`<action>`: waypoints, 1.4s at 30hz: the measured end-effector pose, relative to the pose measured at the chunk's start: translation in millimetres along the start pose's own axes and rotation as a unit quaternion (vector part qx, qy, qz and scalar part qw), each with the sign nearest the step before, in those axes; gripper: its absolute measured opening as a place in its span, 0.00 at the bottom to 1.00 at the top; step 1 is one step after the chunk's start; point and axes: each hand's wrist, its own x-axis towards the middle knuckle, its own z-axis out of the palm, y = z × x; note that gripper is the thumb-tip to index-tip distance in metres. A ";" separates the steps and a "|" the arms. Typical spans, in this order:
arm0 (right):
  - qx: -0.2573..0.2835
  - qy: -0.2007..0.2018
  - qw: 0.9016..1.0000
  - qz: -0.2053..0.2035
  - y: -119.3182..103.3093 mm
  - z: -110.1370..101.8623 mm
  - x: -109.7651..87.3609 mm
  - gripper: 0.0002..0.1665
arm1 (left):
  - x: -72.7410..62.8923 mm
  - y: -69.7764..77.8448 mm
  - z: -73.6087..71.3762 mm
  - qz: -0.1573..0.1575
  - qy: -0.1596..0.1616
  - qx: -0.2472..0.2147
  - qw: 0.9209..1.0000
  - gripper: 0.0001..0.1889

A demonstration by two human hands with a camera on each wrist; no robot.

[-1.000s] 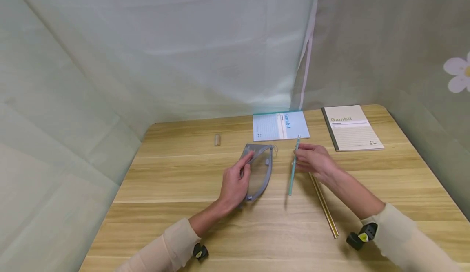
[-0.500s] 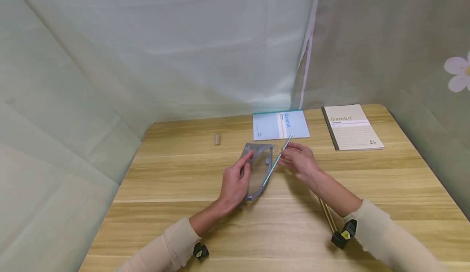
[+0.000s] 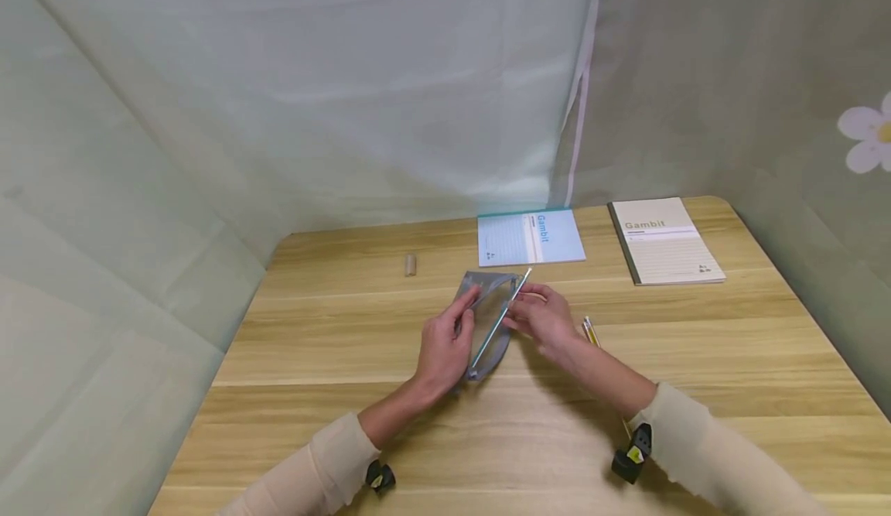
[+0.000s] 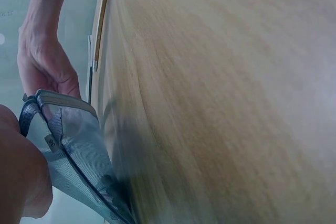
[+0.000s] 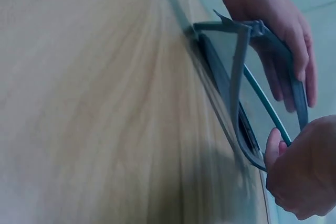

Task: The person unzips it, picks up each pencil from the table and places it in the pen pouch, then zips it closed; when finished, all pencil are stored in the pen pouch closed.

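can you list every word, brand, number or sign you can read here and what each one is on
"Gambit", sideways, on the blue notebook
"Gambit", on the cream notebook
Smaller print and corner marks on both notebooks: too small to read surely
Tag on the pouch: marks too blurred to read
Cloth wall, left wrist view: faint marks, too blurred to read
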 end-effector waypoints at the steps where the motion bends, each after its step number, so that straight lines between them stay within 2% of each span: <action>1: 0.001 0.002 1.000 -0.001 2.1 1.2 -0.8 0.24 | -0.3 -0.1 -0.3 -0.002 -0.002 0.000 1.000 0.20; 7: -0.007 0.013 1.000 0.008 9.9 7.0 -4.3 0.26 | -1.4 -0.1 -1.6 -0.010 -0.010 -0.005 1.000 0.21; 19: -0.013 0.005 0.999 0.029 11.8 16.1 -11.3 0.28 | -0.9 -1.1 -1.6 0.006 0.001 -0.005 1.000 0.21; 30: -0.029 -0.003 0.999 0.041 11.0 22.4 -7.9 0.28 | -2.0 -0.7 -1.6 0.011 0.006 0.009 1.000 0.22; 42: -0.094 0.003 0.995 0.046 2.8 19.5 -12.5 0.29 | -1.5 1.4 -3.4 -0.004 -0.005 0.012 1.000 0.21</action>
